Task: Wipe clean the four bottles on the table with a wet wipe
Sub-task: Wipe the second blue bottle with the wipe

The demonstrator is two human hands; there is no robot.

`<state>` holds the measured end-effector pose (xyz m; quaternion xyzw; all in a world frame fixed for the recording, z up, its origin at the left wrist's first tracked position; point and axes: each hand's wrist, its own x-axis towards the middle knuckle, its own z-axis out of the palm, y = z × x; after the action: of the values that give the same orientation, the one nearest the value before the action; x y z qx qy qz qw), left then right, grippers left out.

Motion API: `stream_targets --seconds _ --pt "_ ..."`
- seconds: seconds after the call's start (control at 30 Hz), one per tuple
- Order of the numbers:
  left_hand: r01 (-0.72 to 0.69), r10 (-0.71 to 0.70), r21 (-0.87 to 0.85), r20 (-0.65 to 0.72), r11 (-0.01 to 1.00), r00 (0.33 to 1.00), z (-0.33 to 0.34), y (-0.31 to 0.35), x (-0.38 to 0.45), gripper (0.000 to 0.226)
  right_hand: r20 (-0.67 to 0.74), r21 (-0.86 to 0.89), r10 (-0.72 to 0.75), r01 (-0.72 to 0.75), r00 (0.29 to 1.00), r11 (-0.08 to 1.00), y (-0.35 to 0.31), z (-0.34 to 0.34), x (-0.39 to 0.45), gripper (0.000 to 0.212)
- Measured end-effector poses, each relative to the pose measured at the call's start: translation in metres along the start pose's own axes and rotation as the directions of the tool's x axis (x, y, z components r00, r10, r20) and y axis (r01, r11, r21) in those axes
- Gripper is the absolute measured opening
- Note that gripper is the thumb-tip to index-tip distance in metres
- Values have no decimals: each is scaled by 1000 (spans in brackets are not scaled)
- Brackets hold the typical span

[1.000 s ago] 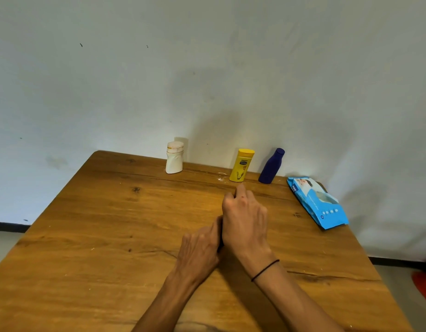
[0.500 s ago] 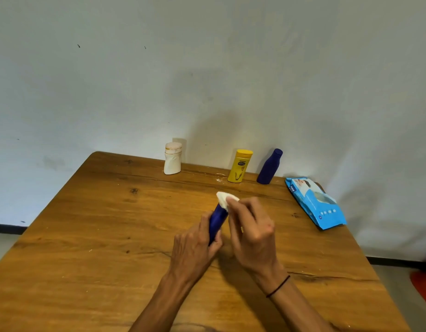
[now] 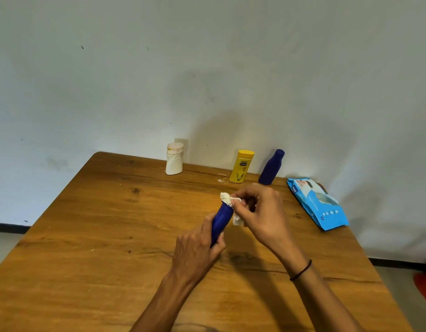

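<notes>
Along the far edge of the wooden table (image 3: 92,236), close to the grey wall (image 3: 207,68), stand three bottles: a white bottle (image 3: 174,159) with a pale cap to the left, a yellow lotion bottle (image 3: 241,166) further right, and a dark blue bottle (image 3: 271,167) just beside it on the right, all upright and apart from the hands. A blue pack of wet wipes (image 3: 317,203) lies flat near the table's right edge, well clear of the work; nothing stands between the hands and the row of bottles. Over the middle of the table the left hand (image 3: 196,254) has its fingers curled round the lower part of a second dark blue bottle (image 3: 222,219), which is tilted with its top pointing away and to the right. The right hand (image 3: 259,212) pinches a crumpled white wet wipe (image 3: 227,198) against the top of that bottle, with a loose end of the wipe hanging beside the bottle's upper side. A thin black band (image 3: 300,270) circles the right wrist. Compared with a second ago, when both hands were bunched together and hid the bottle and the wipe, the hands have spread apart, so the blue body and the white wipe now show; since half a second ago the right hand has shifted a little further right over the top of the bottle.
</notes>
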<state>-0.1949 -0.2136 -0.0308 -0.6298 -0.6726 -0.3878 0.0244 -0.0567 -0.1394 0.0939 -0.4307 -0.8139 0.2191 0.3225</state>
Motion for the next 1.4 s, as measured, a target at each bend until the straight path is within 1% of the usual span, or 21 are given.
stream_targets --seconds 0.1,0.23,0.33,0.43,0.53,0.63,0.73,0.83,0.9,0.97,1.03,1.1,1.17,1.27,1.33,1.4 --pt "-14 14 -8 21 1000 1000 0 2 0 45 0 -52 -8 8 1000 999 0 -4 6 7" --pt "14 -13 -37 21 999 1000 -1 2 0 45 -7 -111 -11 10 1000 994 0 -3 7 8" --pt "12 -12 -43 15 999 1000 0 -1 0 49 18 -61 -44 45 999 997 -1 -3 -1 6" --pt "0 1 -45 40 999 999 -1 -1 0 49 49 -1 -57 58 997 998 -2 -4 -1 7" --pt "-7 10 -46 47 999 999 0 1 -1 46 32 49 6 -8 999 999 4 -2 6 6" --pt "1 3 -76 51 997 999 0 2 -1 41 -9 11 31 -31 999 999 10 2 4 5" --pt "57 -50 -127 62 990 997 1 0 -1 42 -60 17 -10 11 998 1000 10 5 -6 4" --pt "105 -93 -210 63 972 994 1 -2 0 43 -94 76 -92 100 991 992 10 9 -15 6" --pt "128 -92 -352 118 927 989 2 -3 -1 41 -126 78 -169 180 977 981 13 18 -20 6" --pt "156 -84 -489 167 858 982 2 0 -2 36 -140 19 -257 262 956 965 20 30 -25 7" --pt "184 -84 -578 197 795 977 0 4 -2 30 -137 -54 -357 353 924 934 31 38 -28 9" --pt "233 -100 -640 238 732 966 -2 5 -1 30 -93 -88 -450 443 888 892 37 43 -27 14" --pt "276 -121 -676 267 684 956 -4 3 0 31 -29 -55 -488 486 872 872 38 43 -28 19" --pt "310 -178 -715 257 626 950 -6 -1 2 32 57 47 -485 483 872 874 38 41 -31 17" --pt "348 -199 -750 285 562 938 -8 0 3 30 79 122 -426 415 901 901 41 41 -32 11" --pt "382 -183 -787 336 485 924 -9 2 3 29 74 179 -366 349 928 920 44 41 -32 6"
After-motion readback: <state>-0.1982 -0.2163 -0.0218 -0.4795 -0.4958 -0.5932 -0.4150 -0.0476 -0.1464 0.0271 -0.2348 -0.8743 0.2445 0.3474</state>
